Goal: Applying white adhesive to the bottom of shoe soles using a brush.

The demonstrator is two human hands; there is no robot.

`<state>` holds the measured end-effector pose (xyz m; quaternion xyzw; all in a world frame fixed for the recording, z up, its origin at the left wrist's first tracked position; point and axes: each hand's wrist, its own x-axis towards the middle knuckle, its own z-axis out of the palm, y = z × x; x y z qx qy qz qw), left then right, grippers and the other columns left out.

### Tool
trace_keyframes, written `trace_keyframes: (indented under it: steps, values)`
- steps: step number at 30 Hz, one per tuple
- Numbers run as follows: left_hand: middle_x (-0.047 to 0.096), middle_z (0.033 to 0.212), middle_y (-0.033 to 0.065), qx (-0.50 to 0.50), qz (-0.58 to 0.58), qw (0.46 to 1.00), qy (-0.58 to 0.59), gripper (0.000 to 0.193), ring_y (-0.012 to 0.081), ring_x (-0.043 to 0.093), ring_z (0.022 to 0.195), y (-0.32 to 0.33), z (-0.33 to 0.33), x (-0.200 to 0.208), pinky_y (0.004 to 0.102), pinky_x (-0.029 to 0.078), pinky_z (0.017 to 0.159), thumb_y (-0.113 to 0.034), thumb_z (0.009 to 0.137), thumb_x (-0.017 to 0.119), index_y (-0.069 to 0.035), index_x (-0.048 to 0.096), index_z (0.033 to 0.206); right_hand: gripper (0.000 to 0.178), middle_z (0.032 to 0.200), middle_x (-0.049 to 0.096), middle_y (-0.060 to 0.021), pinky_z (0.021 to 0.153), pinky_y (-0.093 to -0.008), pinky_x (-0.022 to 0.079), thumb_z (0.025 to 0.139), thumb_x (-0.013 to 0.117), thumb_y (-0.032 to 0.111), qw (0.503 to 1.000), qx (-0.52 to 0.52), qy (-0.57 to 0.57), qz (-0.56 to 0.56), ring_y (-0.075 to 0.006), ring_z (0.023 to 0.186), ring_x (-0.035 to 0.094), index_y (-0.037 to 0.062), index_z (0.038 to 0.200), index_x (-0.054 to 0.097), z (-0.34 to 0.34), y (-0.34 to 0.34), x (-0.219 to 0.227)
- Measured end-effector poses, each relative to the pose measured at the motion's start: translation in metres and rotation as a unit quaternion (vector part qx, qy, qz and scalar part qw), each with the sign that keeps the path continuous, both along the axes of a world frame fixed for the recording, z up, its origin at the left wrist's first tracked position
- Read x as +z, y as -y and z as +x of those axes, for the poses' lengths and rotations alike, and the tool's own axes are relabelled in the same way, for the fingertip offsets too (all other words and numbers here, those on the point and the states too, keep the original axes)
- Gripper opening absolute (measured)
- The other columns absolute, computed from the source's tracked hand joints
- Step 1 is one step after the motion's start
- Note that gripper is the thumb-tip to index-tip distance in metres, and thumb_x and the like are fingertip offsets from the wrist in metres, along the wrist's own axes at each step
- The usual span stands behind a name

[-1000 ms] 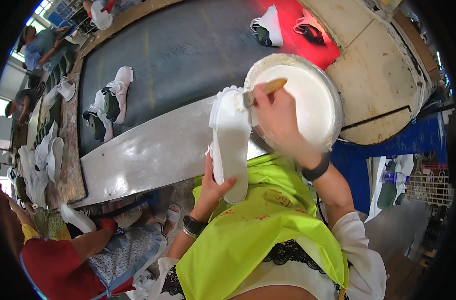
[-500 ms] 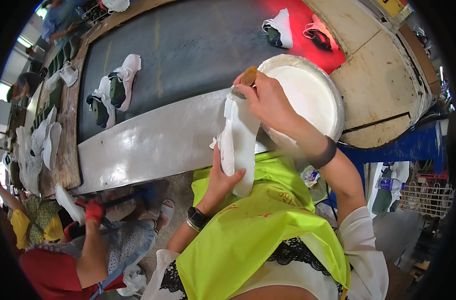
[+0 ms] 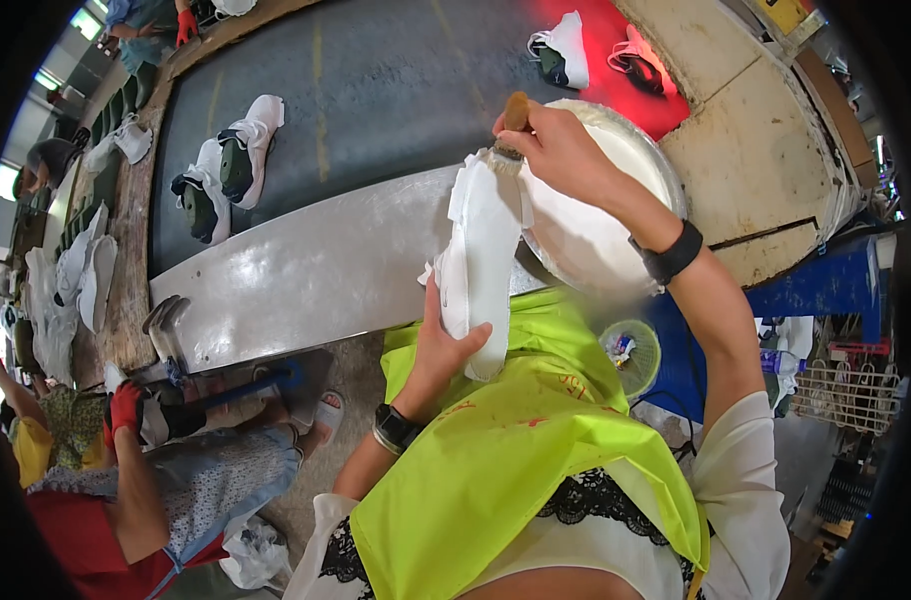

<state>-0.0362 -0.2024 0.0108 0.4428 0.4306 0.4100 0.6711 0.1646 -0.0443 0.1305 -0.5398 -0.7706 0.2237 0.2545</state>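
Note:
My left hand (image 3: 446,350) grips a white shoe (image 3: 488,265) near its lower end, thumb pressed on the pale sole, which faces up. The shoe stands lengthwise above my lap, its far end over the metal ledge. In my right hand (image 3: 566,155) is a brush (image 3: 517,112) with a wooden handle, fingers wrapped round it. The bristles touch the far end of the sole. Just right of the shoe, beneath my right forearm, sits a wide round basin (image 3: 591,225) of white liquid, partly hidden by the arm.
A dark conveyor belt (image 3: 376,100) runs beyond the metal ledge (image 3: 316,270). It carries a pair of white shoes (image 3: 221,170) at left and more shoes (image 3: 564,50) at the far right, one under red light. A co-worker in red gloves (image 3: 124,410) works at lower left. A green wastebasket (image 3: 644,355) stands below.
My right hand has moved slightly right and away with the brush. The sole has turned to face up more. The co-worker's gloved hand has shifted left, and a dark hooked object now shows at the ledge.

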Motion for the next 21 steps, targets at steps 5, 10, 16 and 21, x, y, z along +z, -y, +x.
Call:
trace_keyframes:
  steps: [5,10,16,21]
  values:
    - [0.038,0.141,0.0141,0.004,0.006,1.0,-0.005,0.095,0.023,0.042,0.127,0.001,-0.002,-0.005,0.0349,0.037,0.104,-0.006,0.076,0.069,-0.005,0.011,0.151,0.011,0.101,0.061,-0.0105,0.076,-0.0342,0.05,0.089,0.055,0.004,0.991,0.105,-0.073,0.028,-0.024,0.09,0.062,0.0036,0.099,0.06,-0.012,0.024,-0.013]
    - [0.04,0.139,0.0134,-0.007,-0.004,1.0,-0.022,0.094,0.0227,0.043,0.126,0.0,-0.003,-0.004,0.0346,0.037,0.104,-0.007,0.077,0.069,-0.004,0.011,0.15,0.01,0.095,0.061,-0.0105,0.079,-0.0351,0.049,0.088,0.056,0.006,0.977,0.207,-0.049,0.031,-0.0284,0.085,0.061,0.005,0.097,0.06,-0.027,0.042,0.003]
    - [0.045,0.135,0.0111,-0.014,-0.076,0.996,0.052,0.09,0.0204,0.046,0.122,0.002,-0.018,-0.002,0.0327,0.04,0.101,-0.006,0.079,0.068,-0.008,0.014,0.151,0.012,0.093,0.064,-0.0116,0.078,-0.0342,0.049,0.091,0.055,0.008,0.988,0.104,-0.099,-0.053,-0.0261,0.085,0.063,0.0025,0.099,0.061,-0.001,0.025,-0.01]
    - [0.045,0.135,0.0096,0.002,-0.117,0.987,0.106,0.084,0.02,0.046,0.121,0.001,-0.025,0.003,0.0338,0.041,0.1,-0.01,0.083,0.066,-0.009,0.015,0.151,0.015,0.098,0.062,-0.0158,0.08,-0.0398,0.049,0.09,0.058,0.013,0.981,-0.044,-0.157,0.107,-0.0336,0.091,0.061,0.0051,0.103,0.062,-0.005,0.079,-0.068]
